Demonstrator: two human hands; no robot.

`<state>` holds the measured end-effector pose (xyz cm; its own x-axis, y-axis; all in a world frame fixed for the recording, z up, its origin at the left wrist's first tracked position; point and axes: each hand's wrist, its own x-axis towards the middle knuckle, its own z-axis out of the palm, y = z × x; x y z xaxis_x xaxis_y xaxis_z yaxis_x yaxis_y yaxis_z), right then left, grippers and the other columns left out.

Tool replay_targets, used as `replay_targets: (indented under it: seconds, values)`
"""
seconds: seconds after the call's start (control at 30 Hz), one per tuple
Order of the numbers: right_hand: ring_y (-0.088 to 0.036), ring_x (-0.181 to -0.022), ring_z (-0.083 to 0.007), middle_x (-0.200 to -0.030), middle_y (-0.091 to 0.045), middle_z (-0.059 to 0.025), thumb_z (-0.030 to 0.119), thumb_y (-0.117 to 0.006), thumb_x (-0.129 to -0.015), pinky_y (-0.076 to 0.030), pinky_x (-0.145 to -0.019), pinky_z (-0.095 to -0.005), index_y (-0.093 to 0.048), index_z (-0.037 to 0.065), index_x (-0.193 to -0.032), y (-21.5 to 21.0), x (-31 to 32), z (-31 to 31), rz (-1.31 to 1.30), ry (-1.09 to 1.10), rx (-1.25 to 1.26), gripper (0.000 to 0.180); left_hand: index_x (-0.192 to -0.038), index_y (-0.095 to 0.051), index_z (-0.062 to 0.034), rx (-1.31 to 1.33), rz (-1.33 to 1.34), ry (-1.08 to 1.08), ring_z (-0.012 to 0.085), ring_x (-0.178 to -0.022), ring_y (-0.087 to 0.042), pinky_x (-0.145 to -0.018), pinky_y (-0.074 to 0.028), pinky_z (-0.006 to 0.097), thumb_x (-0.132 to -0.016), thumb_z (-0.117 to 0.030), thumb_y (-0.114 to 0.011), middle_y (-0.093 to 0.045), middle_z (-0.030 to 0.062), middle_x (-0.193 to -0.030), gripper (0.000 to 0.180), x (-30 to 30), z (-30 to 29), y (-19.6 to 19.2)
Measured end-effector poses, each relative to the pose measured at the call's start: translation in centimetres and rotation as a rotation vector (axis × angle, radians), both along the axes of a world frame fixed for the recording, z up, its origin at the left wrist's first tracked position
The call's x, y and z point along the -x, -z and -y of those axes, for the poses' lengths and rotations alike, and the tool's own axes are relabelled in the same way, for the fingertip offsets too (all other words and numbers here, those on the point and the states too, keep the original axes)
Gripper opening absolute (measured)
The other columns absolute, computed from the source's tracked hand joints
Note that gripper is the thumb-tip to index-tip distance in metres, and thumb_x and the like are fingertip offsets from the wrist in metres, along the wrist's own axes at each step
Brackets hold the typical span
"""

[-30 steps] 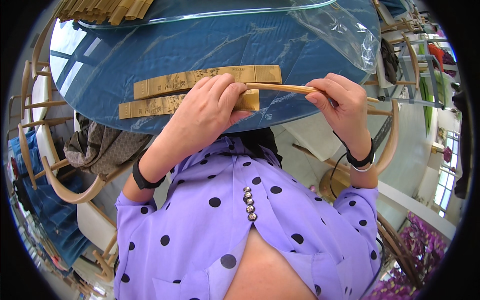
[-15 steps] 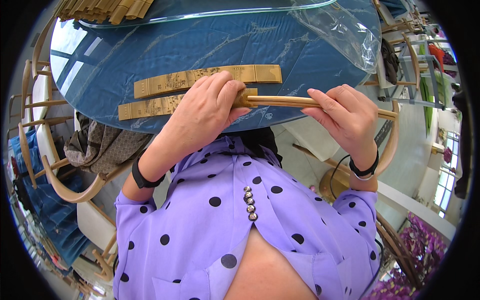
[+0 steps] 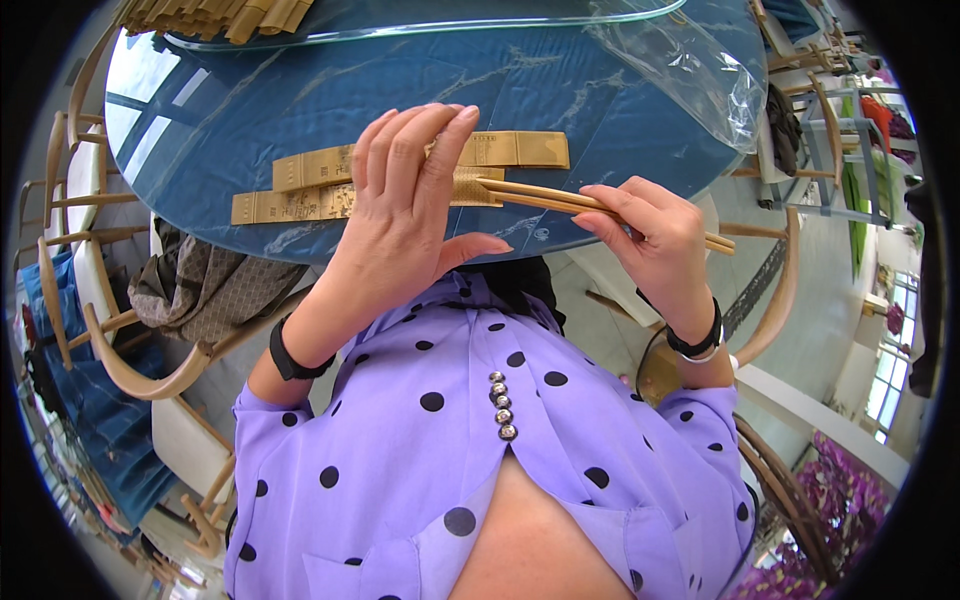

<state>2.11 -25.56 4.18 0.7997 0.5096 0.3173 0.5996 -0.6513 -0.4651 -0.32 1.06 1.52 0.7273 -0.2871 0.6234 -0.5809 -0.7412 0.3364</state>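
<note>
My right hand [image 3: 655,225] is closed round a pair of wooden chopsticks [image 3: 540,196], whose thick ends stick out past it to the right. Their other ends reach into the open right end of a gold-brown paper sleeve [image 3: 290,206] lying near the table's front edge. Over the middle of that sleeve is my left hand [image 3: 405,185], fingers stretched upward and thumb spread away; it hides part of the paper. Just behind lies a second gold-brown paper sleeve [image 3: 520,149], flat and partly covered by the left hand.
Both sleeves lie on a round table with a blue marbled cover [image 3: 400,85]. A glass turntable edge [image 3: 430,30] curves across the back. Brown paper sleeves [image 3: 225,15] are piled at the far left, a clear plastic bag [image 3: 690,80] at the far right. Wooden chairs [image 3: 150,385] stand around.
My left hand has let go of the sleeve and spread its fingers. The chopsticks have moved left and now slant down to the right, with my right hand closer in.
</note>
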Motion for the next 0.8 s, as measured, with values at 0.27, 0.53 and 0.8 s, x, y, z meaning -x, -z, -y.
replay_targets:
  seconds: [0.27,0.53,0.8]
  values:
    - [-0.057,-0.057,-0.0186,-0.071,-0.062,-0.0067,0.019,-0.083,-0.082,-0.043,-0.050,-0.0311,-0.077,0.002,-0.101,1.4,2.0,-2.5,-0.044,0.027,-0.087,0.026,-0.103,-0.068,0.0036,1.065,-0.995,0.028,0.0012,-0.054,-0.035,-0.049,-0.027,0.018,-0.112,-0.029,-0.047,-0.056,-0.0013,-0.070,0.039,5.9,-1.0,1.8]
    - [-0.057,-0.060,-0.0215,-0.074,-0.059,-0.0078,0.015,-0.080,-0.086,-0.045,-0.051,-0.0333,-0.074,0.001,-0.115,1.4,3.8,-5.7,0.121,0.057,-0.177,0.033,-0.110,-0.070,0.0038,1.342,-0.589,-0.029,-0.0018,-0.054,-0.031,-0.047,-0.024,0.019,-0.109,-0.024,-0.054,-0.054,-0.0046,-0.071,0.032,3.5,0.2,-1.4]
    - [-0.055,-0.059,-0.0223,-0.074,-0.055,-0.0077,0.017,-0.077,-0.090,-0.044,-0.051,-0.0351,-0.072,0.001,-0.119,2.1,4.3,-7.0,0.109,0.121,-0.141,0.034,-0.107,-0.070,0.0042,1.417,-0.738,-0.033,-0.0011,-0.051,-0.029,-0.045,-0.022,0.019,-0.110,-0.029,-0.052,-0.051,-0.0047,-0.069,0.039,2.9,0.3,0.5]
